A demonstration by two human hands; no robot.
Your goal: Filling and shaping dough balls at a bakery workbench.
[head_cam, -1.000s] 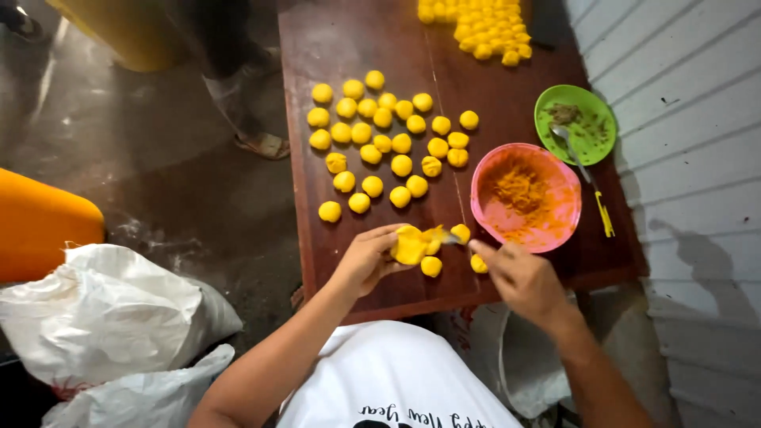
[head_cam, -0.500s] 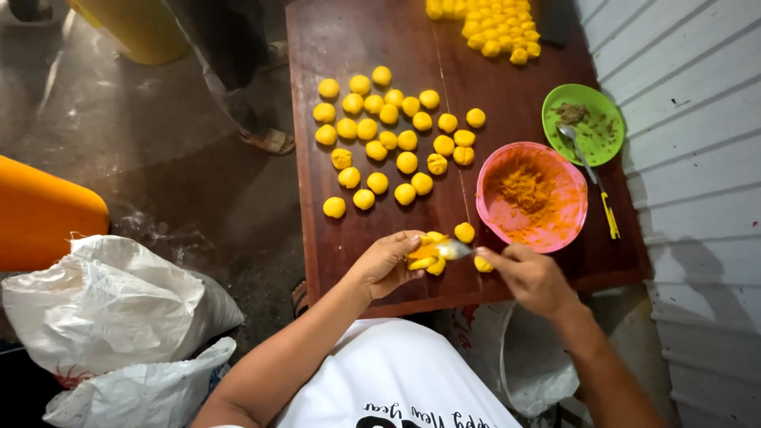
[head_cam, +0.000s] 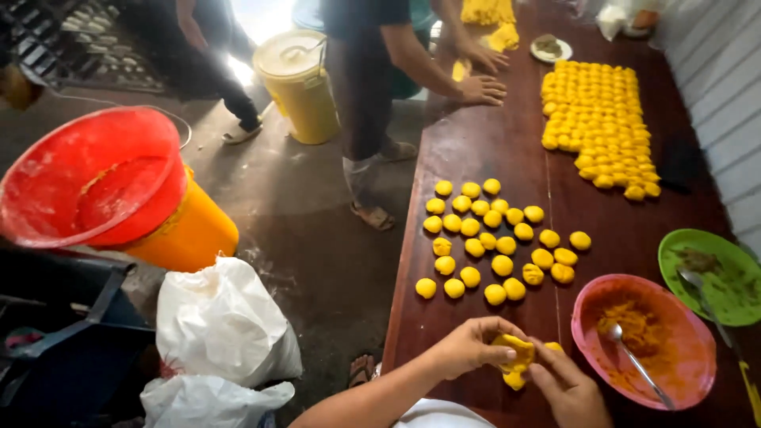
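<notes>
Head view: hands (head_cam: 515, 368) around yellow dough piece (head_cam: 515, 351), pink bowl (head_cam: 697, 372) just beside.

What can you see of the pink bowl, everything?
The pink bowl is round, looks like plastic, and sits upright on the dark wooden table near its right front corner. Orange-yellow filling lies inside and smears its inner wall. A metal spoon rests in it, handle toward the front rim. The green plate lies just behind it. No hand touches it.

A long dark wooden table (head_cam: 476, 261) runs beside a pale grey boarded wall (head_cam: 721, 87). The grey concrete floor (head_cam: 301, 222) is stained, with bright daylight (head_cam: 258, 16) entering at the far end.
</notes>
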